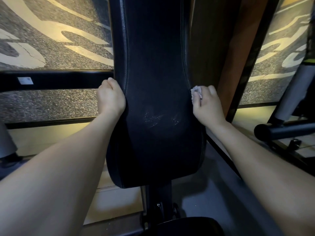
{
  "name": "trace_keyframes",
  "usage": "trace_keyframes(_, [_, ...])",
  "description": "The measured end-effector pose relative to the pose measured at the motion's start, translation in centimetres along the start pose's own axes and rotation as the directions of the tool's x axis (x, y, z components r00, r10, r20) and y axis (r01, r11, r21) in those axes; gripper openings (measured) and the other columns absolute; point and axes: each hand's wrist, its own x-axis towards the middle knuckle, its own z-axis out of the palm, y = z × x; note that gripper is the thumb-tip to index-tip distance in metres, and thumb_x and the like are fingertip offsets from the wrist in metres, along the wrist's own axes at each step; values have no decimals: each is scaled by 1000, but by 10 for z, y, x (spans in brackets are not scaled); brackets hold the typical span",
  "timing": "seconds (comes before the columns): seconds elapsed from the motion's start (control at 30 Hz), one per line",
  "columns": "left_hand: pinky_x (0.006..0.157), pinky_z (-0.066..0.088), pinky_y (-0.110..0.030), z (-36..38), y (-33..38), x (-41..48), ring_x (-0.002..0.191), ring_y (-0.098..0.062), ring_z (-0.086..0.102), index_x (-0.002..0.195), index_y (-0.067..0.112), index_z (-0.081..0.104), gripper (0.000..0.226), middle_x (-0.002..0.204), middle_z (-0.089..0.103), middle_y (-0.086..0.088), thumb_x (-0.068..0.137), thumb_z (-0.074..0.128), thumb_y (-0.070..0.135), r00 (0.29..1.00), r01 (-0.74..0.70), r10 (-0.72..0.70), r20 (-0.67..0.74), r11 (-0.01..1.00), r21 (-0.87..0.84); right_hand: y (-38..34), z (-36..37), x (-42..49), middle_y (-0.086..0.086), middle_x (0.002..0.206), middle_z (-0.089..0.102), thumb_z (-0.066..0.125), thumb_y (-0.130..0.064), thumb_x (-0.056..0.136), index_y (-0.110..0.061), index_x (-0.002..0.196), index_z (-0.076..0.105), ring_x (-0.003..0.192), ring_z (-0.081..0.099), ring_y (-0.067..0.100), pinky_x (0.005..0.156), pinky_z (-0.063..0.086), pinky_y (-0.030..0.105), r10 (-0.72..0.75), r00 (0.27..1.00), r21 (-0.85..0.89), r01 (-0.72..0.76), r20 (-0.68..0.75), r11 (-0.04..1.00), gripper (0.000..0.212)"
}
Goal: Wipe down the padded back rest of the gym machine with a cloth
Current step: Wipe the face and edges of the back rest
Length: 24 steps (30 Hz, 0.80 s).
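Directly ahead of me stands the black padded back rest (156,82), upright on its frame post, narrowing at mid-height. My left hand (110,97) grips its left edge at that waist, fingers curled round behind the padding. My right hand (207,106) holds a small bunched pale cloth (196,92), pinched in curled fingers and pressed against the right edge at the same height. Whitish streaks (160,119) mark the pad face just below both hands. Part of the dark seat pad (187,226) shows at bottom.
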Motion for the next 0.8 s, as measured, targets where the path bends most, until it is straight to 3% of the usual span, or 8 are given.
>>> trace_keyframes(0.13, [94,41,-42,-3,3,-4,109,-38,57,111,1,62,53,116,63,-22,108,23,36,1000,13,-13,2,1000,-2,-17,-4,36,14,107,50,46,-22,106,-3,119,62,85,50,15,71,33,3,-12,1000,74,11,12,997,28])
trace_keyframes(0.17, [93,41,-41,-4,3,-5,109,-37,57,111,1,62,52,116,63,-21,108,23,36,1000,14,-14,2,1000,1,-19,-3,39,14,107,50,46,-23,106,-3,118,62,84,49,15,70,33,4,5,1000,81,-5,4,997,28])
trace_keyframes(0.27, [88,37,-36,-7,6,-6,109,-33,56,112,2,61,50,118,62,-19,108,23,34,1000,7,-7,11,1000,2,-13,-1,18,11,103,58,42,-32,107,-9,114,64,86,57,21,70,36,23,89,996,80,-89,9,993,33])
trace_keyframes(0.37, [99,37,-38,-10,6,-5,120,-36,53,121,1,60,51,129,58,-21,109,23,35,999,-3,3,35,1000,8,2,-4,-20,9,107,66,40,-30,107,-11,117,62,99,61,24,80,43,30,137,988,106,-144,71,984,31])
trace_keyframes(0.47, [110,30,-41,-12,-7,-16,132,-36,45,134,1,52,54,142,48,-21,109,24,39,997,13,-17,70,998,55,10,-4,-37,14,118,65,41,-23,105,-5,123,57,108,59,29,83,38,26,160,981,71,-168,114,983,30])
trace_keyframes(0.57, [117,23,-42,-12,-27,-34,140,-33,38,143,2,48,62,150,43,-21,108,21,45,996,19,-27,80,995,96,1,-6,-21,13,121,60,40,-22,105,-7,127,56,106,56,22,81,34,20,68,990,84,-79,122,993,31])
trace_keyframes(0.7, [112,35,-50,-4,-38,-32,124,-36,54,125,7,65,80,130,62,-18,97,16,63,994,94,-95,58,995,11,-7,1,14,7,120,59,39,-23,108,-8,131,55,103,49,10,81,31,12,59,994,146,-71,88,987,32])
trace_keyframes(0.8, [113,35,-47,-4,-39,-31,127,-36,52,129,7,63,76,135,60,-18,100,17,60,991,107,-109,72,994,28,4,7,-5,10,119,66,37,-31,108,-6,126,59,110,59,20,85,36,19,186,980,169,-194,62,966,38])
